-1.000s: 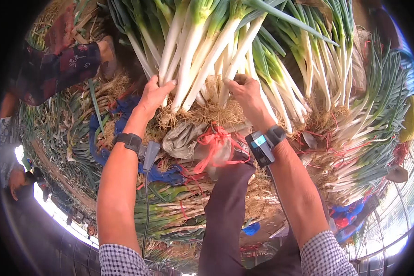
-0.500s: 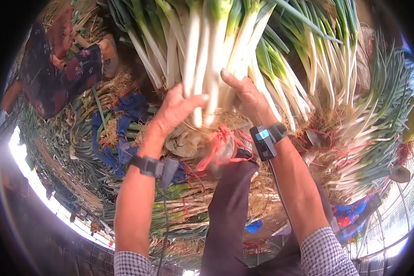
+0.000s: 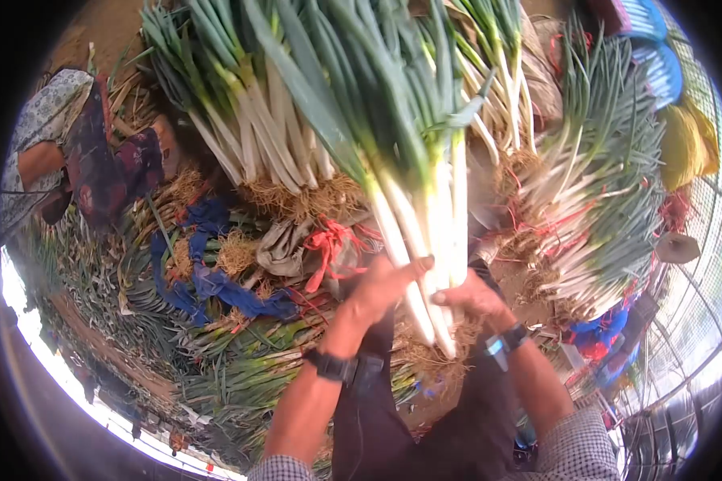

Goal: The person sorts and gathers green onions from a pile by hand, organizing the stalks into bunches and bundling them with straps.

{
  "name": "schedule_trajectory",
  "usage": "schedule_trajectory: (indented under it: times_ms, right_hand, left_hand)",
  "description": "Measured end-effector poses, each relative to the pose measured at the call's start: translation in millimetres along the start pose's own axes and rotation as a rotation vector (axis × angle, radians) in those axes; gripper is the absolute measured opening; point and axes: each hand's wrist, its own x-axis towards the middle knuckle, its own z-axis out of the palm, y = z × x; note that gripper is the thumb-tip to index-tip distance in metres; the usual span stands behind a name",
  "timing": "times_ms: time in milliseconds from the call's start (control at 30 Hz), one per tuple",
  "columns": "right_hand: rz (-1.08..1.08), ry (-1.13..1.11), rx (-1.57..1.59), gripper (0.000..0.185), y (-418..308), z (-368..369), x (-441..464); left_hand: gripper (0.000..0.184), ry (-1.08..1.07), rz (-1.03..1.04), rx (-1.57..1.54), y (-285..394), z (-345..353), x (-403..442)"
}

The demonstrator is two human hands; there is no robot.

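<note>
A bunch of long green onions (image 3: 425,216) is held upright in front of me, white stalks down and green leaves up, tilted a little. My left hand (image 3: 377,293) wraps the lower white stalks from the left, thumb across the front. From the right, my right hand (image 3: 477,297) grips the same stalks, its thumb also in front. The hairy roots (image 3: 433,357) hang below my hands, over my knees. Behind and left stands a thick group of green onions (image 3: 257,128), roots toward me. Red plastic strips (image 3: 333,248) lie just left of the held bunch.
Many tied green onions (image 3: 590,208) lie piled on the right. Blue cloth (image 3: 217,276) and more green onions (image 3: 233,361) are on the left. Another person's arm (image 3: 40,164) shows at upper left. A yellow sack (image 3: 686,144) stands near the mesh wall at right.
The held bunch has come toward me and to the right, away from the standing group. Both hands moved down and closer to my body with it.
</note>
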Motion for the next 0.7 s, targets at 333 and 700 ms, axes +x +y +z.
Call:
schedule_trajectory:
  times_ms: [333, 700]
  right_hand:
    - [-0.192, 0.103, 0.006, 0.06, 39, 3, -26]
    - [-0.119, 0.297, -0.138, 0.072, 9, -95, -361]
  left_hand:
    - [0.051, 0.117, -0.015, -0.249, -35, 47, -9]
    - [0.057, 0.017, -0.111, -0.356, -103, 345, -93]
